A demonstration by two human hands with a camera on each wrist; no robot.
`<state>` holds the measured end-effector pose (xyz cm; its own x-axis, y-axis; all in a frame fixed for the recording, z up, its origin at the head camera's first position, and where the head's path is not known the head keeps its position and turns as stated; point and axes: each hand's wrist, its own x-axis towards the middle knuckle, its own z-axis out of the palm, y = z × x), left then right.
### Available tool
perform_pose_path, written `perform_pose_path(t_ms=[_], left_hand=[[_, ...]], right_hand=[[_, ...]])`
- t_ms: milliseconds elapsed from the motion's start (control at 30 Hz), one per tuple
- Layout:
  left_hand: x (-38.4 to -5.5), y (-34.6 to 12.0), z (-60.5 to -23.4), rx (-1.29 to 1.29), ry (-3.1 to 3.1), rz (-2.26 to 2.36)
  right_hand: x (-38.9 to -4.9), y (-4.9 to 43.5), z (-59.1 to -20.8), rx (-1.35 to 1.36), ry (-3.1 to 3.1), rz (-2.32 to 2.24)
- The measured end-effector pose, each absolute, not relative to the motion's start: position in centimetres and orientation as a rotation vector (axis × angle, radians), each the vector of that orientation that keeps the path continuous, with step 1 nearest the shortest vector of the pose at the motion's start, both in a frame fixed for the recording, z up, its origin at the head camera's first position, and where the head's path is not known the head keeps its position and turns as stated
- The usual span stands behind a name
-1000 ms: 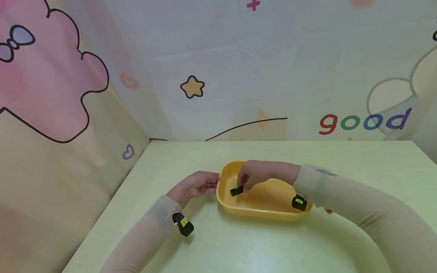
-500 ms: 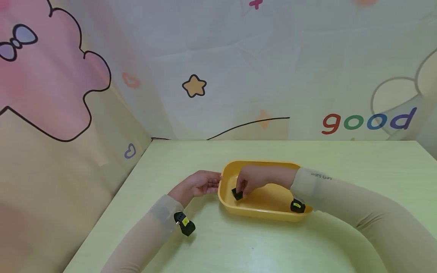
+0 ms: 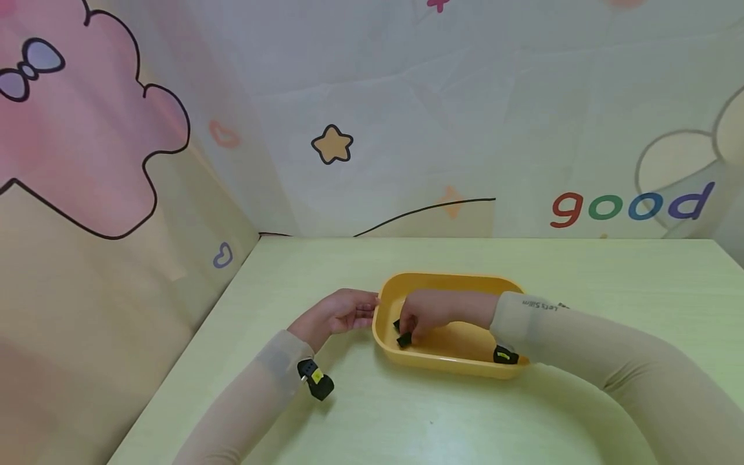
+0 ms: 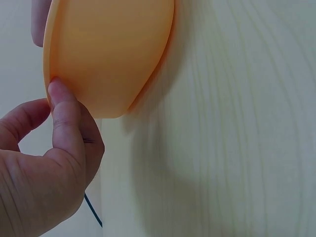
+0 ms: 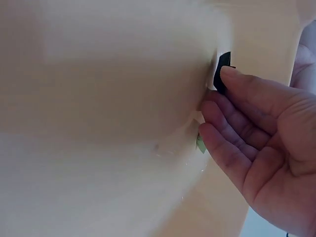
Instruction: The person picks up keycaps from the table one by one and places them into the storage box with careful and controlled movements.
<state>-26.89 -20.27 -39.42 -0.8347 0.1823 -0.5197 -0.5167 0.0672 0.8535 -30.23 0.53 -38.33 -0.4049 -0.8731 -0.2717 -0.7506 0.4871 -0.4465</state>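
Observation:
A yellow plastic tray (image 3: 453, 369) with rounded corners stands on the table. My left hand (image 3: 344, 311) pinches its left rim; in the left wrist view, thumb and fingers (image 4: 66, 116) lie on either side of the edge. My right hand (image 3: 427, 313) reaches down inside the tray at its left end. In the right wrist view its thumb and fingers pinch a small flat black piece (image 5: 223, 71) near the tray floor. A small green piece (image 5: 201, 143) shows beside the fingertips. From the head view, another dark bit (image 3: 397, 325) lies just left of the right hand.
The pale green table (image 3: 325, 271) extends around the tray to a printed cloth backdrop (image 3: 407, 142). Black wrist cameras are strapped to the left sleeve (image 3: 316, 380) and the right sleeve (image 3: 504, 354). The right forearm crosses the tray's right end and hides part of it.
Inside the tray my right hand has shifted slightly nearer. The dark piece at its fingertips has turned, and a second dark bit shows beside it. My left hand keeps its place on the rim.

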Motion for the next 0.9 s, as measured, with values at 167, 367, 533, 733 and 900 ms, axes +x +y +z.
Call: perform_pose_path(t_ms=[167,367,533,733,900], left_hand=[[-26.9,-20.2,-39.4,-0.321,1.854,1.814],[-27.0,-20.3,-39.6,-0.318,1.860,1.809],[-26.9,-20.2,-39.5,-0.300,1.866,1.806],[-26.9,-20.2,-39.4,-0.312,1.875,1.794],[-26.9,-20.1,-39.4,-0.307,1.874,1.789]], right_hand=[[-30.1,0.3,-38.5,-1.340,2.287,-0.325],[-30.1,0.3,-38.5,-1.395,2.273,-0.306],[-30.2,0.7,-37.7,-1.410,2.246,-0.315],[-30.6,3.2,-33.9,-1.357,2.306,-0.368],[-30.1,6.9,-30.0,-1.264,2.450,-0.448]])
